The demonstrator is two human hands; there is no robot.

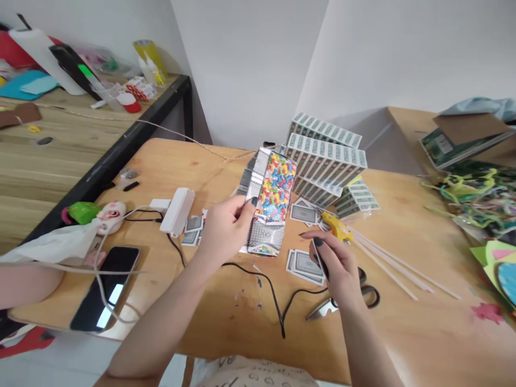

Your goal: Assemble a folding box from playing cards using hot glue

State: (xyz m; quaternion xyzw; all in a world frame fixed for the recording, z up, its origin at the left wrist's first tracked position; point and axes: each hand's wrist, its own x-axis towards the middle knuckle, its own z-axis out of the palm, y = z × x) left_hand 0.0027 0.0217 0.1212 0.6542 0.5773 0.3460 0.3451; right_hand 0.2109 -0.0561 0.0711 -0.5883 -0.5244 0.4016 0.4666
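Note:
My left hand (226, 228) is closed around the left edge of a tall box-like piece (268, 201) built of playing cards, with a bright multicoloured panel on its front, and holds it upright above the table. My right hand (336, 263) is closed on the black grip of a yellow hot glue gun (336, 226), whose nozzle points toward the card piece from the right without touching it. The gun's black cord (278, 301) runs over the wooden table (423, 333) below both hands. Loose playing cards (304, 264) lie under my right hand.
Stacked rows of card packs (326, 156) stand behind the card piece. Scissors (346, 301) and white glue sticks (387, 263) lie right of my hand. A phone (105, 287), white power strip (176, 210) and small toys (97, 212) are at left. Craft paper and pipe cleaners (479, 199) are at right.

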